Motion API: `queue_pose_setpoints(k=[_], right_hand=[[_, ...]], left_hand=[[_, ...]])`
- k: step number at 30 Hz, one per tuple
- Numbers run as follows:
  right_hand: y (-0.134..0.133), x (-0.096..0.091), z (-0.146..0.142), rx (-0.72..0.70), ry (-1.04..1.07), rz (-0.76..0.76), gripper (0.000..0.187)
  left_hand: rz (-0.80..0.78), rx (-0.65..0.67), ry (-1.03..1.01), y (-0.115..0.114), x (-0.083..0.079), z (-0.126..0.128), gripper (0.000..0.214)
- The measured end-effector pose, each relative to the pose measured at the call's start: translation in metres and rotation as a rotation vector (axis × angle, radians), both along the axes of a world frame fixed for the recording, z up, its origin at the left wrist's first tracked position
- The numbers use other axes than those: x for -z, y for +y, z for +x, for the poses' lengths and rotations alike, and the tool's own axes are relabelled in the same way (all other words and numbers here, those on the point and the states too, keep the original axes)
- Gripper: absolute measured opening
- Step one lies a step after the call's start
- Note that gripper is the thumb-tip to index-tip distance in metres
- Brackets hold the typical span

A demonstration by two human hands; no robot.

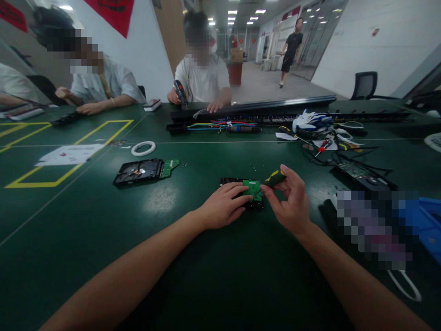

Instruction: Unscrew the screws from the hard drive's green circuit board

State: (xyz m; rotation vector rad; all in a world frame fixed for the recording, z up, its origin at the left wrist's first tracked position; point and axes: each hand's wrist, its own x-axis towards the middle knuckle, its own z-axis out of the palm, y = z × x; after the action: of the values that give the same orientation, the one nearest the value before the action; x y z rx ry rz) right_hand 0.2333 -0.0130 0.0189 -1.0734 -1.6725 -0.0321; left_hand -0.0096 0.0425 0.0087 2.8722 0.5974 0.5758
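Bright ceiling lights point(232, 18) run down a long room behind a green bench point(103, 220) marked with yellow lines point(37, 185). Near the bench's close edge lies a hard drive point(257, 206) with a green circuit board point(254, 187) on its upper face. The left hand point(225, 204) rests over the drive's left part, its grip spread, with fingertips reaching onto the board. The right hand point(291, 200) pinches a yellow-and-black screwdriver point(275, 178) between thumb and fingers, tilted, its lower end down at the board's right side; whether the tip touches a screw cannot be told. Just beyond the drive lie tiny loose pieces point(255, 168), too small to name surely.

To the left sits another hard drive point(139, 172), a green board point(170, 168) jutting from its right end; a white ring point(143, 148) lies just behind it, and a printed sheet point(70, 155) farther left. Across the bench, a co-worker in white point(203, 78) holds a power screwdriver point(180, 92) behind a bundle of coloured wires point(223, 124). Blue-and-white gloves point(312, 120) lie to the right, and a blue bin point(429, 225) stands nearer.
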Motion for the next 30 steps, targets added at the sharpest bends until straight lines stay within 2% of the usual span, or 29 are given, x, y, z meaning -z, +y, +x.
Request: queue_pose_setpoints(k=[15,30], right_hand=[[-0.0011,0.0016,0.0007,-0.039,0.059,-0.047,0.082],[-0.0002,0.0041,0.0023,-0.057,0.069,-0.064,0.081]], left_hand=[[0.042,0.008,-0.002,-0.0001,0.002,0.0002,0.04],[0.018,0.004,-0.007,-0.0006,0.0,0.0008,0.04]])
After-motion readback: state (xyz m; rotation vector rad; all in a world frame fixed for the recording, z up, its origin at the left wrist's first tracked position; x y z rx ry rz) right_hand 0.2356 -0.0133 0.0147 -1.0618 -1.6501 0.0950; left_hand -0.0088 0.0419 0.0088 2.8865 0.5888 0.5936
